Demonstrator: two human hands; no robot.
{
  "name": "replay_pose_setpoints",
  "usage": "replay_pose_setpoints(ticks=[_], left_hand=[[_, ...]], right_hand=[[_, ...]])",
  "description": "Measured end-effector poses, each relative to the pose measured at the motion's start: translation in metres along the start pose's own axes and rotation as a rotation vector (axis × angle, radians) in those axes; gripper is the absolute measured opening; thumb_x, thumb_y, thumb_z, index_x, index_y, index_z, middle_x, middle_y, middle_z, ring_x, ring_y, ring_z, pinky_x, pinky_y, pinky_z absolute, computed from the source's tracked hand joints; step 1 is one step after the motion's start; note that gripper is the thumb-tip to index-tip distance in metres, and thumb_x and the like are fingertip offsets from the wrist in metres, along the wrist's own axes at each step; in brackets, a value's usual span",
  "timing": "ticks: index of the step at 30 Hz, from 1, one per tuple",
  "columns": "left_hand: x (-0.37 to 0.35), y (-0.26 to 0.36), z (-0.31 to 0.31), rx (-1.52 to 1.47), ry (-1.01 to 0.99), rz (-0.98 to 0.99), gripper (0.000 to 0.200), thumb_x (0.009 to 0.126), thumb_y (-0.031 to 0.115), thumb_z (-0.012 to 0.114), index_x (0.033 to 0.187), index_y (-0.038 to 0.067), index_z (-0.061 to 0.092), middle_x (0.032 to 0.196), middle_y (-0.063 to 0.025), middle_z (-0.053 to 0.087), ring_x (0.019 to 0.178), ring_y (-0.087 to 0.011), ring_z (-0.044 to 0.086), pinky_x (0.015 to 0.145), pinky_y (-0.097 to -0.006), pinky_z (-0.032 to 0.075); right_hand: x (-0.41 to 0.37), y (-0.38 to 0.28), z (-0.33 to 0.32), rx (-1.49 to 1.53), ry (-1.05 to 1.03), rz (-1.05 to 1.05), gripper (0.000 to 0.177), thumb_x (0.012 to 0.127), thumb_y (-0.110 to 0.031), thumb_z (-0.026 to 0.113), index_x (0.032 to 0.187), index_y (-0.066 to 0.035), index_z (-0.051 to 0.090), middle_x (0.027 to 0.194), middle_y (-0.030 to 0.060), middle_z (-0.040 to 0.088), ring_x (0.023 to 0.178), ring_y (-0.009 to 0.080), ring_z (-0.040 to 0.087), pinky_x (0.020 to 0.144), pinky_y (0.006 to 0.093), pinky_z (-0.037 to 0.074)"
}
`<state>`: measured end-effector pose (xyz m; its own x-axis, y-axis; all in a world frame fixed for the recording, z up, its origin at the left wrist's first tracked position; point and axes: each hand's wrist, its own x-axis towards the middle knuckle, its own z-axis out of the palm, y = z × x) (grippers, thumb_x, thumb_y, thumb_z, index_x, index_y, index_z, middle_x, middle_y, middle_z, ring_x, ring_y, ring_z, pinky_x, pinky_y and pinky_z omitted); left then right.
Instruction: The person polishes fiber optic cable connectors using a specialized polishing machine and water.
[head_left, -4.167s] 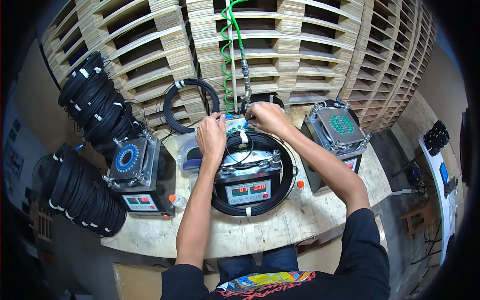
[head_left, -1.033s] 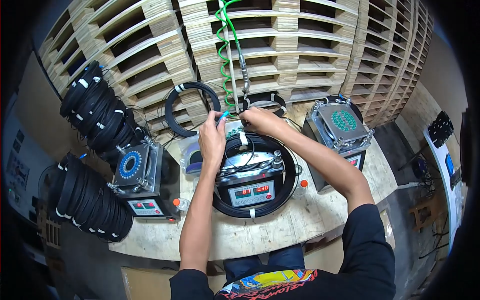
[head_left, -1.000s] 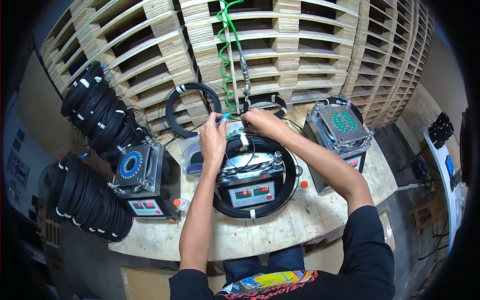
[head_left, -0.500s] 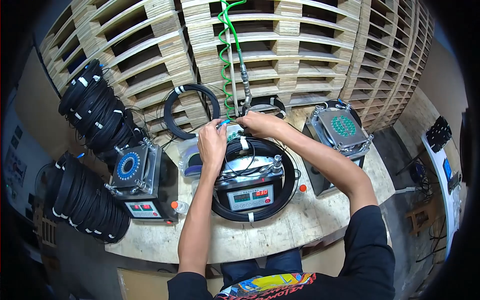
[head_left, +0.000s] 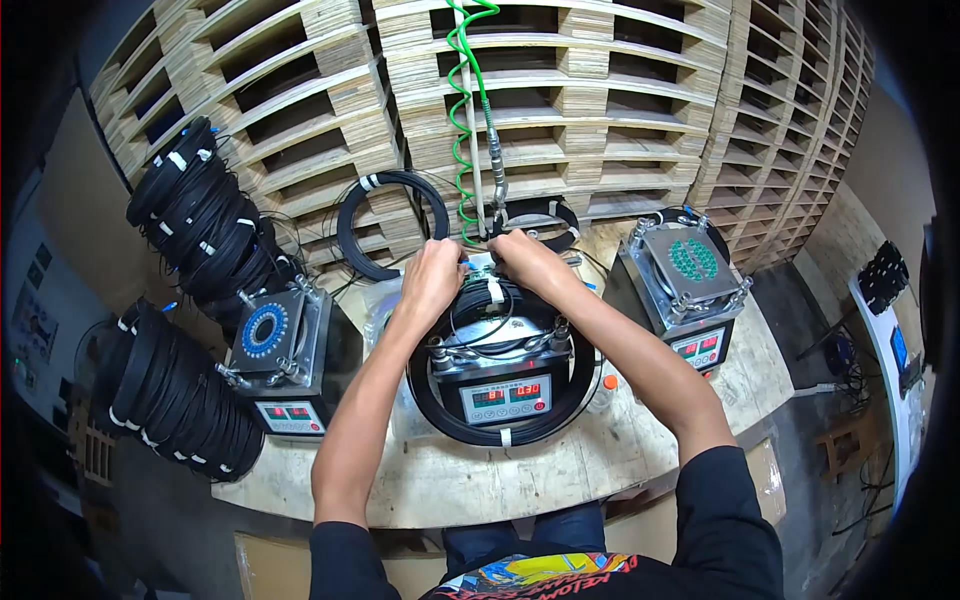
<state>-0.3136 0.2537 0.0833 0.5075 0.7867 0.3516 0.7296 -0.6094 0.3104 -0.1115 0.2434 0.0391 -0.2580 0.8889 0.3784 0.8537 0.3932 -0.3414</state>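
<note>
Behind the middle machine (head_left: 505,398), my left hand (head_left: 434,272) has its fingers closed near a small blue connector end; what it grips is too small to name. Just to the right, my right hand (head_left: 522,262) is closed too, beside the metal air nozzle (head_left: 497,178) on the green coiled hose (head_left: 461,120); its fingertips are hidden. A black cable coil (head_left: 580,400) with white ties lies around the middle machine, whose red digits are lit. Green connectors show faintly on its top, partly behind the coil.
At the left stands a machine with a blue ring of connectors (head_left: 264,331), beside stacked black cable coils (head_left: 180,390). A machine with green connectors (head_left: 692,260) is at the right. An orange-capped bottle (head_left: 609,383) stands between machines. Wooden pallets (head_left: 620,90) rise behind.
My hands have moved slightly, the left one turning and coming down over the connector area. The camera view has shifted a little, and more of the right machine's display shows.
</note>
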Motion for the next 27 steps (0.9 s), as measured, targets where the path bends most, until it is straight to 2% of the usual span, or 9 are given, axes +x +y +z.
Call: replay_pose_setpoints(ticks=[1, 5, 12, 16, 18, 21, 24, 27], left_hand=[[0.003, -0.001, -0.001, 0.087, -0.028, 0.022, 0.019, 0.082, 0.012, 0.075, 0.099, 0.003, 0.076, 0.085, -0.0246, 0.070, 0.084, -0.0397, 0.069, 0.077, -0.0469, 0.055], [0.008, -0.005, -0.004, -0.012, -0.100, 0.065, 0.019, 0.083, 0.012, 0.075, 0.099, 0.002, 0.076, 0.087, -0.0250, 0.070, 0.086, -0.0402, 0.069, 0.077, -0.0473, 0.055], [0.007, 0.008, -0.016, -0.009, -0.062, 0.099, 0.019, 0.084, 0.012, 0.075, 0.100, 0.003, 0.075, 0.087, -0.0235, 0.071, 0.087, -0.0398, 0.070, 0.077, -0.0471, 0.055], [0.012, -0.001, -0.006, 0.043, -0.132, 0.109, 0.018, 0.082, 0.012, 0.076, 0.098, 0.003, 0.075, 0.087, -0.0237, 0.070, 0.087, -0.0403, 0.069, 0.077, -0.0479, 0.055], [0.014, -0.001, -0.005, 0.069, -0.129, 0.118, 0.017, 0.082, 0.011, 0.076, 0.096, 0.002, 0.076, 0.087, -0.0237, 0.070, 0.087, -0.0402, 0.069, 0.077, -0.0485, 0.055], [0.021, 0.004, -0.005, 0.149, -0.115, 0.192, 0.011, 0.079, 0.006, 0.073, 0.088, 0.001, 0.075, 0.086, -0.0236, 0.070, 0.086, -0.0407, 0.070, 0.075, -0.0497, 0.055], [0.030, 0.016, -0.007, 0.357, -0.149, 0.417, 0.006, 0.075, 0.000, 0.064, 0.076, -0.003, 0.070, 0.081, -0.0248, 0.069, 0.081, -0.0409, 0.070, 0.068, -0.0486, 0.057], [0.037, 0.017, -0.009, 0.369, -0.237, 0.506, 0.008, 0.076, 0.000, 0.063, 0.077, -0.004, 0.070, 0.082, -0.0246, 0.069, 0.082, -0.0402, 0.070, 0.067, -0.0486, 0.057]], right_hand=[[0.000, -0.001, -0.001, -0.002, 0.001, -0.003, 0.011, 0.084, -0.001, 0.058, 0.092, 0.001, 0.065, 0.095, 0.0274, 0.064, 0.093, 0.0451, 0.065, 0.080, 0.0513, 0.052], [-0.003, -0.005, -0.005, 0.023, 0.013, 0.014, 0.010, 0.083, 0.000, 0.058, 0.090, 0.002, 0.065, 0.094, 0.0274, 0.065, 0.092, 0.0451, 0.065, 0.079, 0.0511, 0.053], [-0.005, -0.007, -0.007, 0.012, 0.019, 0.016, 0.010, 0.080, 0.000, 0.062, 0.090, 0.003, 0.066, 0.095, 0.0274, 0.065, 0.092, 0.0448, 0.066, 0.078, 0.0515, 0.054], [-0.004, -0.007, -0.009, 0.016, -0.021, 0.032, 0.011, 0.079, 0.000, 0.064, 0.089, 0.003, 0.065, 0.094, 0.0265, 0.066, 0.091, 0.0444, 0.066, 0.078, 0.0512, 0.054], [-0.007, -0.008, -0.009, 0.002, 0.046, -0.015, 0.012, 0.078, -0.002, 0.066, 0.089, 0.003, 0.064, 0.093, 0.0254, 0.065, 0.091, 0.0438, 0.065, 0.079, 0.0505, 0.054], [-0.006, -0.008, -0.010, -0.015, 0.009, -0.009, 0.012, 0.078, -0.002, 0.067, 0.088, 0.003, 0.063, 0.091, 0.0246, 0.065, 0.092, 0.0432, 0.065, 0.079, 0.0498, 0.054], [-0.004, -0.009, -0.011, -0.011, -0.013, -0.006, 0.012, 0.077, -0.002, 0.067, 0.088, 0.003, 0.062, 0.091, 0.0247, 0.065, 0.092, 0.0433, 0.065, 0.079, 0.0499, 0.054], [-0.006, -0.010, -0.015, -0.020, -0.007, -0.020, 0.012, 0.077, -0.002, 0.067, 0.087, 0.003, 0.064, 0.092, 0.0255, 0.065, 0.091, 0.0435, 0.065, 0.079, 0.0503, 0.054]])
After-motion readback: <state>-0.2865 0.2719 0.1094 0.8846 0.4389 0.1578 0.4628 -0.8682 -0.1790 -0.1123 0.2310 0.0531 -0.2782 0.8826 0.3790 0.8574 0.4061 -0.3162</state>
